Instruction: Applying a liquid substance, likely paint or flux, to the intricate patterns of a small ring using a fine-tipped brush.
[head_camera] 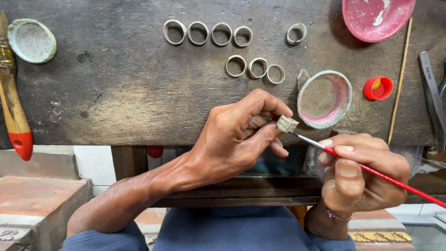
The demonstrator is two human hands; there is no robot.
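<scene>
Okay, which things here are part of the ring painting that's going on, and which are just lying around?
In use:
left hand pinching a ring
right hand with the fine brush, tip at that ring
pink dish beside them, likely

Lying about:
eight rings in rows
big brush
red cap
pliers
stick
green lid
red bowl

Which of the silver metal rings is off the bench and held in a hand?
The silver metal ring pinched in the left hand, with the thin red-handled brush from the right hand at it. The other eight lie loose on the dark wooden bench.
</scene>
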